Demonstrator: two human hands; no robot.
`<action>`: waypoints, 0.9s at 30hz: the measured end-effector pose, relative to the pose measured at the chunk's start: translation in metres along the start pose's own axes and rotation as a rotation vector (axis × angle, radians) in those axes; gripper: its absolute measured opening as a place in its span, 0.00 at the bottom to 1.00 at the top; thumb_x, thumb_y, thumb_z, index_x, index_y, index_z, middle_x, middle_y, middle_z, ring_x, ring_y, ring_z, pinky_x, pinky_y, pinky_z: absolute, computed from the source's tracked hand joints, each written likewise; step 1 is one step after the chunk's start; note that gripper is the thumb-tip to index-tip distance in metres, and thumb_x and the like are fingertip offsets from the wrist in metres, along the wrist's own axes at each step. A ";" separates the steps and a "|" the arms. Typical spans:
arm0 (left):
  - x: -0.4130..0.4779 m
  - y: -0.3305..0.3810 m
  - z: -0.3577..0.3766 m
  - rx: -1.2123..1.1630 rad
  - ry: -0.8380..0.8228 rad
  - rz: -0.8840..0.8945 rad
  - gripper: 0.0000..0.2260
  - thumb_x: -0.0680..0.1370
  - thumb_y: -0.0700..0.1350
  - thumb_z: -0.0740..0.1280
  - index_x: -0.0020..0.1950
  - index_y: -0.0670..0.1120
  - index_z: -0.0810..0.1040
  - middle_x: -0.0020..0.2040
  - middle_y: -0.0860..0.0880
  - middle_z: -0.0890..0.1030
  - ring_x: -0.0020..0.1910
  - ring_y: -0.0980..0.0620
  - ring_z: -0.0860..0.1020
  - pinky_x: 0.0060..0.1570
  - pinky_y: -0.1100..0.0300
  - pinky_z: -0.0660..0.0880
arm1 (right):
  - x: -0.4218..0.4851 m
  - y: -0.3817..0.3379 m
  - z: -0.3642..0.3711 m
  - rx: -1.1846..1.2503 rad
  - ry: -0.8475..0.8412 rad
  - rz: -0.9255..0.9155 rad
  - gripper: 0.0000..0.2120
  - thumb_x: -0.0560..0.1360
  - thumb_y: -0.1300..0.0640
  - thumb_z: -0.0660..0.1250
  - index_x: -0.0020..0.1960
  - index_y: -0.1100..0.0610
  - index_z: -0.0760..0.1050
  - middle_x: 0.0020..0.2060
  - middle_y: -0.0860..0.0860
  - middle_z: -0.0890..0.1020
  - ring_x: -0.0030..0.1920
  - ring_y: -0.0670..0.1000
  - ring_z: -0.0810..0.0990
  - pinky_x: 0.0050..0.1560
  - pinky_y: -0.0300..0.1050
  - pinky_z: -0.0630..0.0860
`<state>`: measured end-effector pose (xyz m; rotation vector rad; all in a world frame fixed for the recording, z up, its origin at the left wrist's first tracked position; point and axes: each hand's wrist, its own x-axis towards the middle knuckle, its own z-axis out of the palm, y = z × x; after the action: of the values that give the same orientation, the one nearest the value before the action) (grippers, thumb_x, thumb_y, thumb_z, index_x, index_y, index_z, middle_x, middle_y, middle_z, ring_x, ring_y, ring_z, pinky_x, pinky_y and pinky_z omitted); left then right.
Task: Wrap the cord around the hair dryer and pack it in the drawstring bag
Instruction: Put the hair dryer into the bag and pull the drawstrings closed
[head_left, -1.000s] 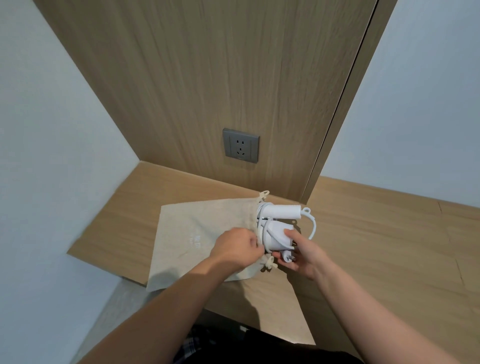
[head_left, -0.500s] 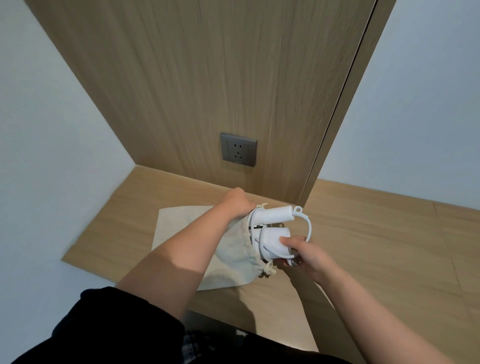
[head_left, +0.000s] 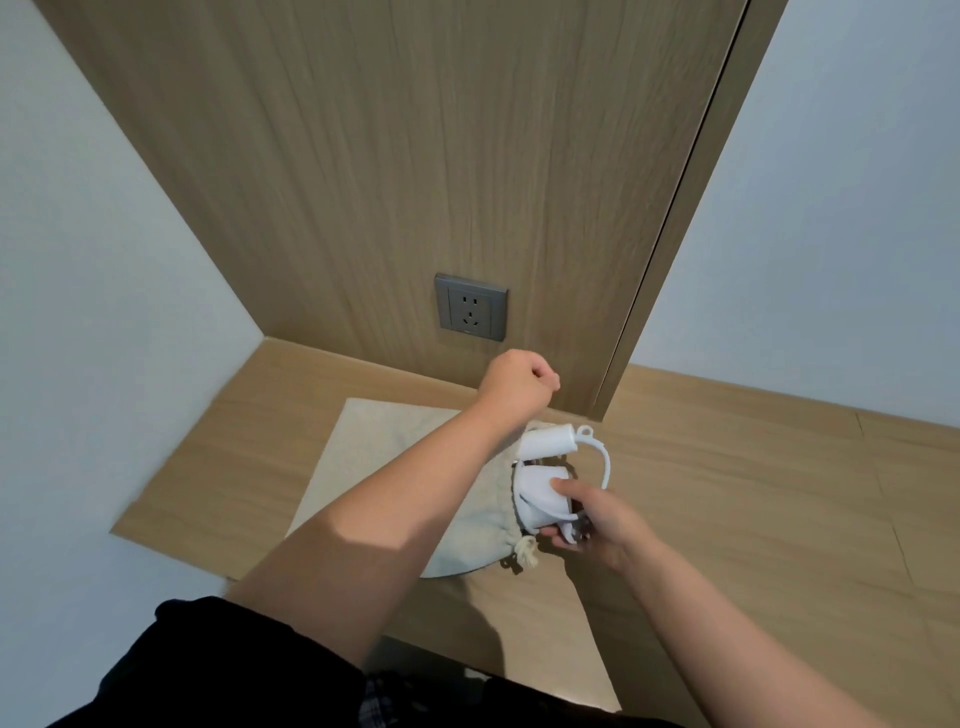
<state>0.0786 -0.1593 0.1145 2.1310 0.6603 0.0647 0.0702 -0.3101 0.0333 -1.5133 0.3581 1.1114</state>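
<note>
On wood counter (head_left: 727, 493), drawstring bag (head_left: 374, 441), wall socket (head_left: 470, 314)

Soft even daylight, wide-angle edge warping

Grey socket (head_left: 470, 306) on wood panel (head_left: 415, 156), pale walls (head_left: 104, 260).

No text, brand, number or sign is legible. The grey faceplate of the wall socket (head_left: 470, 306) carries a small mark below the lower slots, and it is too small to read. The visible cloth of the drawstring bag (head_left: 384, 457) shows no readable print. The visible white housing of the hair dryer (head_left: 540, 493) shows no readable marking.
</note>
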 end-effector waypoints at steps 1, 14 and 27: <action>-0.002 -0.003 -0.001 0.103 0.011 -0.001 0.11 0.77 0.40 0.61 0.37 0.45 0.78 0.41 0.50 0.82 0.40 0.52 0.78 0.37 0.61 0.74 | 0.001 0.003 -0.002 0.050 0.004 0.037 0.12 0.74 0.57 0.68 0.53 0.63 0.73 0.39 0.60 0.81 0.32 0.56 0.80 0.28 0.43 0.79; -0.052 -0.068 0.004 0.343 -0.180 -0.137 0.11 0.73 0.49 0.70 0.36 0.45 0.73 0.39 0.47 0.79 0.43 0.45 0.79 0.43 0.52 0.76 | 0.005 0.006 -0.009 0.155 -0.051 0.125 0.08 0.74 0.55 0.66 0.49 0.58 0.74 0.43 0.59 0.81 0.27 0.55 0.83 0.30 0.46 0.81; -0.055 -0.030 0.020 0.416 -0.187 0.481 0.04 0.78 0.42 0.63 0.43 0.45 0.75 0.43 0.51 0.74 0.45 0.51 0.71 0.42 0.56 0.70 | -0.017 0.021 -0.007 0.380 0.062 -0.111 0.07 0.73 0.62 0.68 0.50 0.63 0.76 0.40 0.58 0.82 0.39 0.55 0.79 0.40 0.48 0.76</action>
<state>0.0238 -0.1866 0.0895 2.6179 0.0371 -0.0129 0.0495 -0.3279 0.0334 -1.2156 0.4920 0.8542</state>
